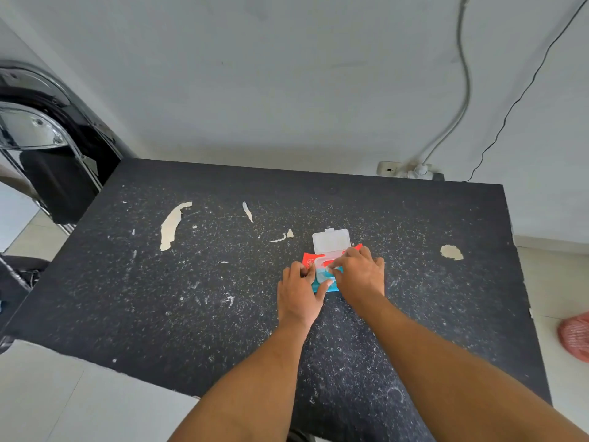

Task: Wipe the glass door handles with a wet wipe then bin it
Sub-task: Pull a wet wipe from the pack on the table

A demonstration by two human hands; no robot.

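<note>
Black speckled tabletop, scratched, with pale patches where the coating has chipped off, fills most of the view; we see a plain white wall behind it. Left of the table stands a black folding chair with a chrome frame. On the wall at the table's far edge sits a white wall socket, with a white cable and a thin black cable running up from that area. At the right edge, on the pale tiled floor, we note a pinkish-red mesh object, cut off by the frame.

Right of the table's centre lies the red and blue soft pack of wet wipes, flat on the tabletop. Its clear plastic flip lid is open and tilted back toward the wall.

Our left hand presses on the pack's left and near side, fingers curled over the pack, thumb reaching toward the opening. Our right hand covers the pack's right side, fingertips pinched together at the dispenser opening. We cannot tell whether a wipe is actually between them; the spot is too small and partly hidden.
</note>
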